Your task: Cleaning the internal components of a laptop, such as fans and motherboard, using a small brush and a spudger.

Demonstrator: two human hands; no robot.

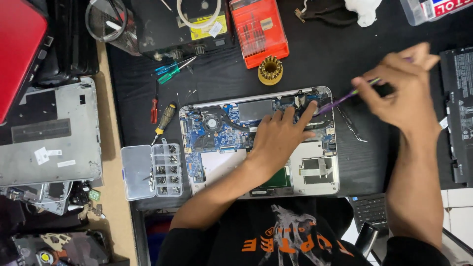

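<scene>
Opened laptop (pixel 261 143) at centre of the black worktop (pixel 320 64), left hand (pixel 278 140) flat on its circuit board, fingers spread, gripping nothing, right hand (pixel 406 93) at 2 o'clock, grip pinched around a thin purple tool (pixel 340 100), tip touching the board's upper right corner, clear screw box (pixel 152 171) at 9 o'clock, orange case (pixel 258 30) at 12 o'clock.

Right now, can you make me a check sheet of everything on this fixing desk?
Surface: black mat on a tan bench.
Job's things: opened laptop, blue circuit board and fan showing; thin purple tool.
Clutter: orange bit case, brass bit holder, screwdrivers, clear screw box, grey laptop cover, battery pack.
Grippers: left hand rests flat on the board; right hand pinches the purple tool.
Cables: nothing seen clearly.
Surroundings: red laptop lid, spare parts at left.
</scene>
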